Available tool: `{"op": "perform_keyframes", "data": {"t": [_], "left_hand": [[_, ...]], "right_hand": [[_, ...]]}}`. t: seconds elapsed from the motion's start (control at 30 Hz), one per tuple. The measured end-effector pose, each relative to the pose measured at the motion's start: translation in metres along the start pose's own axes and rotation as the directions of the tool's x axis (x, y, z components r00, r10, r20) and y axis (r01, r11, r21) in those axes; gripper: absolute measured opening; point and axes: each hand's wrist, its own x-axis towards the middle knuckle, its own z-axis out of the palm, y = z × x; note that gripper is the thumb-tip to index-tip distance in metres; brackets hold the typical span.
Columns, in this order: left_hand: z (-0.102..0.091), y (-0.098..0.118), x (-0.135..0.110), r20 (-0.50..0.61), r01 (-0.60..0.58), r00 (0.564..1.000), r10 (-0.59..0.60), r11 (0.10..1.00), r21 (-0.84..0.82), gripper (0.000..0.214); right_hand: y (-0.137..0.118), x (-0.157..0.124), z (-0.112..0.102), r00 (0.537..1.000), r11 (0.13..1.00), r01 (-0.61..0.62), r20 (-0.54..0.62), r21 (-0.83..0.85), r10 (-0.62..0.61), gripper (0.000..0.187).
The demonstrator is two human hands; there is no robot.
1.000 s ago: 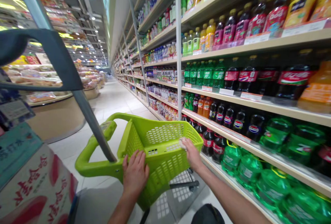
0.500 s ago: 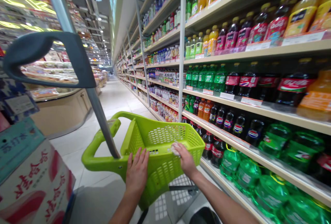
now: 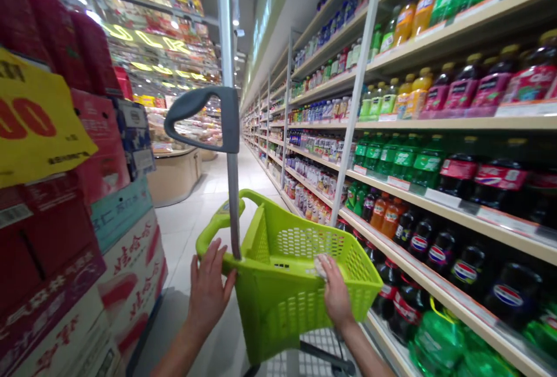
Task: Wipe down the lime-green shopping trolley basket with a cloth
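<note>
A lime-green shopping cart (image 3: 274,301) with a perforated basket stands in front of me. My right hand (image 3: 337,296) is at the basket's near rim, closed on a crumpled white cloth (image 3: 321,264), which may be a tissue. Fingers stretched out, my left hand (image 3: 210,281) rests at the cart's green side handle (image 3: 206,236), holding nothing. From the near left corner of the basket a metal pole (image 3: 233,203) rises, with a dark grey loop grip (image 3: 232,122) on it.
Shelves (image 3: 435,182) of bottled drinks line the right side, close to the cart. Stacked drink cartons (image 3: 130,261) and a yellow price sign (image 3: 39,122) crowd the left. A tiled aisle (image 3: 217,177) runs ahead, past a rounded display counter (image 3: 176,177).
My view has swung left, so the cart and shelves sit further right. My left hand has shifted from the basket's near side to the green handle. The right still grips the cloth.
</note>
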Motion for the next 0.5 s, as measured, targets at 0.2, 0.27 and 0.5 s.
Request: {"op": "perform_keyframes", "data": {"t": [0.2,0.27,0.5], "left_hand": [[-0.004,-0.015,0.005,0.247,-0.032,0.968,0.03,0.999,0.007,0.039],[-0.006,-0.017,0.005,0.287,-0.033,0.957,0.036,0.999,-0.012,0.042],[-0.006,-0.015,0.006,0.308,0.072,0.951,-0.019,0.984,-0.161,0.052]], "right_hand": [[-0.143,0.012,0.078,0.958,0.937,0.259,0.061,0.233,-0.28,0.063],[-0.17,0.015,0.088,0.936,0.911,0.336,0.024,0.239,-0.351,0.058],[-0.161,-0.018,0.089,0.879,0.847,0.418,0.09,0.328,-0.469,0.049]]}}
